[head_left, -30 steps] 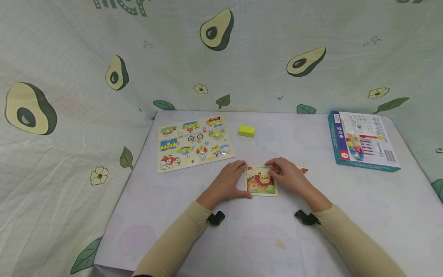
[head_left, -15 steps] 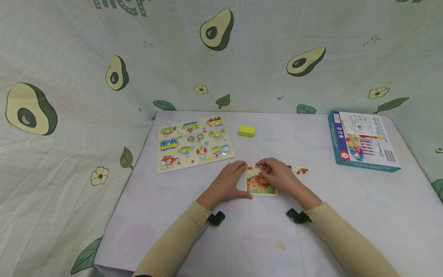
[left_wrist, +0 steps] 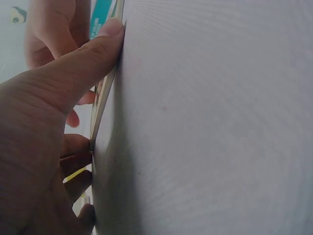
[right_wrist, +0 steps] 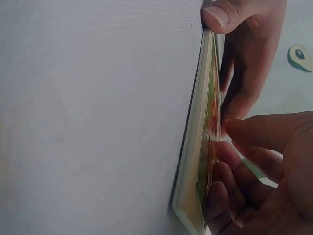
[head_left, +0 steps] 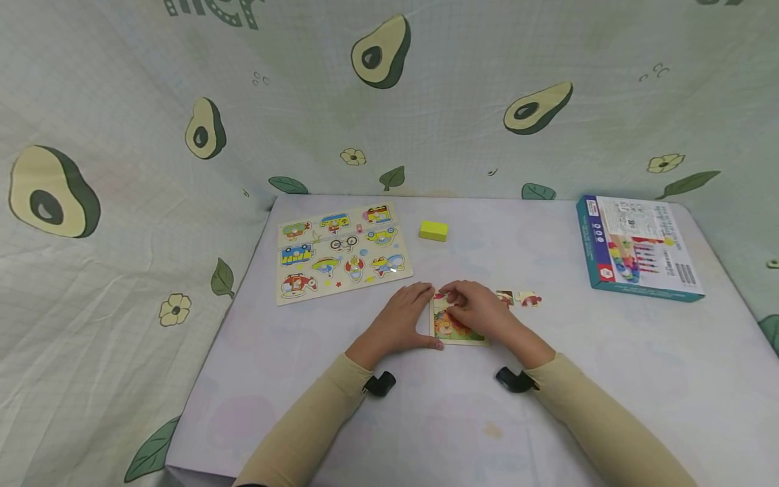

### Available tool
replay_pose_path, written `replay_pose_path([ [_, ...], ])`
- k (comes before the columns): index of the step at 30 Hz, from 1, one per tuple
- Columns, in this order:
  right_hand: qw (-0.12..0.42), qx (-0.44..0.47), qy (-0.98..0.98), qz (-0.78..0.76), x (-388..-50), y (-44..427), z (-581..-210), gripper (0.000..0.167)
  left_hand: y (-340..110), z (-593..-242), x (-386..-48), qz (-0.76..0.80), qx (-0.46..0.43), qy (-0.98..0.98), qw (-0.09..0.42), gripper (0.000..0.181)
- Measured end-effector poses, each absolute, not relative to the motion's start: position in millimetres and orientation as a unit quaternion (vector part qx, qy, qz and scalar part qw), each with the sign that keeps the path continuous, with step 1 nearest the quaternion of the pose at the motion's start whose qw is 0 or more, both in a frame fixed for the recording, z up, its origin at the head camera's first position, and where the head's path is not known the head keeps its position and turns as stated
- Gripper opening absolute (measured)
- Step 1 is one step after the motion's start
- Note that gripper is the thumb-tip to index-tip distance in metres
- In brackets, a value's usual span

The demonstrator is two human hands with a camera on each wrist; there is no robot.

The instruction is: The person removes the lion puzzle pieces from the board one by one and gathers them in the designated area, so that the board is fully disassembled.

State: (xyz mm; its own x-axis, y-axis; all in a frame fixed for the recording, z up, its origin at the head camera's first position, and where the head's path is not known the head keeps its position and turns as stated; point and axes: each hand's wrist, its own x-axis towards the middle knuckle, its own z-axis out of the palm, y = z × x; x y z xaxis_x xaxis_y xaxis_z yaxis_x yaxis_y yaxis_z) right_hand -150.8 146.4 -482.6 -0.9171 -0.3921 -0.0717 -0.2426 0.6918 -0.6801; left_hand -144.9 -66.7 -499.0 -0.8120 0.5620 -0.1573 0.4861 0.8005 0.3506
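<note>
The left hand (head_left: 398,319) is spread, with the thumb at the near edge of the picture puzzle (head_left: 467,332) and the fingertips at its far left corner. This span most likely braces the frame against sliding while the other side is worked.

The right hand (head_left: 481,308) is bent over the upper part of the puzzle, thumb and forefinger drawn toward each other above its face. Whether a piece sits between those fingertips cannot be told from any view; the right wrist view shows the remaining fingers curled close to the picture.

The puzzle lies on the desk (head_left: 414,426) between the hands, in front of the person, a position that presumably gives both hands equal access.

Two loose pieces, an inner piece (head_left: 505,297) and an outer piece (head_left: 529,299), lie side by side just beyond the right hand, probably for short reach.

Farther out, a vehicle board (head_left: 365,262) lies at an angle to the left, with a yellow block (head_left: 433,230) near its far right corner. A teal-edged box (head_left: 642,250) lies flat at the far right. These items appear set aside to leave working room.
</note>
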Motion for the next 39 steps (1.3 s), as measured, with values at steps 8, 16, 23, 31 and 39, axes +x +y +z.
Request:
replay_pose_path([
  [8,0.098,-0.186,0.913,-0.351,-150.5,146.3,-482.0,0.032,-65.9,-497.3,-145.0,0.147,0.276,0.941,0.130,0.113],
  [16,0.098,-0.185,0.913,-0.349,-150.9,145.0,-482.7,0.032,-66.7,-496.6,-144.5,0.148,0.279,0.940,0.127,0.113],
  [23,0.096,-0.190,0.913,-0.347,-152.6,145.6,-484.9,0.032,-67.1,-497.4,-144.7,0.150,0.281,0.940,0.125,0.113],
  [31,0.098,-0.189,0.919,-0.333,-153.5,145.0,-485.9,0.032,-66.7,-497.6,-144.9,0.149,0.285,0.939,0.121,0.113],
  [39,0.094,-0.192,0.920,-0.328,-154.0,144.7,-486.7,0.031,-68.3,-499.6,-145.3,0.160,0.290,0.936,0.115,0.112],
])
